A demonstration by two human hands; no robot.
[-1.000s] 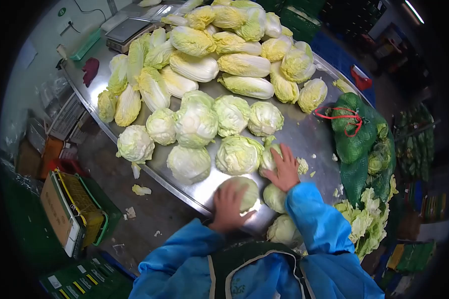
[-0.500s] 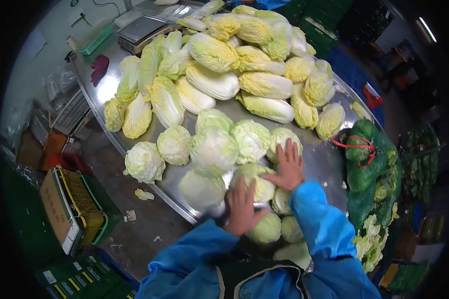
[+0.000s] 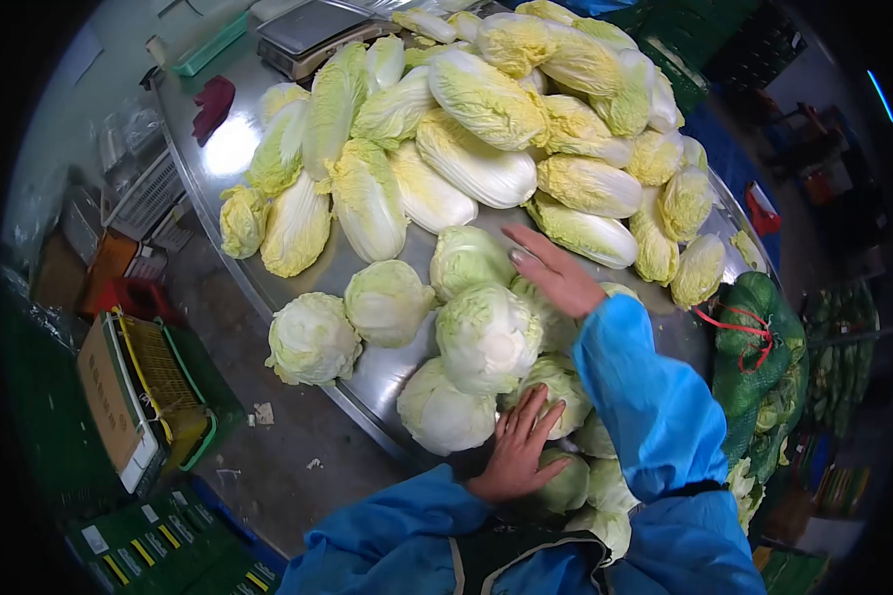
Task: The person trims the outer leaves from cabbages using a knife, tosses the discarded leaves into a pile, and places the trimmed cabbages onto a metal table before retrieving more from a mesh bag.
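Observation:
Several round pale-green cabbages crowd the front of a metal table (image 3: 372,382). My left hand (image 3: 518,451) is open, its fingers spread against a cabbage (image 3: 558,392) low in the group, with another cabbage (image 3: 568,483) under the palm side. Farther up, my right hand (image 3: 558,276) reaches over the group with fingers stretched out. Its fingertips are at the edge of the rear cabbage (image 3: 466,260), and the hand partly covers a cabbage (image 3: 546,315) beneath it. A large whitish cabbage (image 3: 488,337) sits between the two hands. Two more cabbages (image 3: 389,302) (image 3: 314,338) lie to the left.
A big heap of napa cabbages (image 3: 481,99) fills the table's far side, with a weighing scale (image 3: 313,30) behind it. Green mesh sacks (image 3: 754,347) with red ties stand at the right. Crates (image 3: 164,387) and a dark cloth (image 3: 211,107) are on the left.
My right hand has moved from the right-hand cabbages leftward to the rear ones. My left hand has shifted slightly right and down. The view has turned a little, and the cabbages appear shifted.

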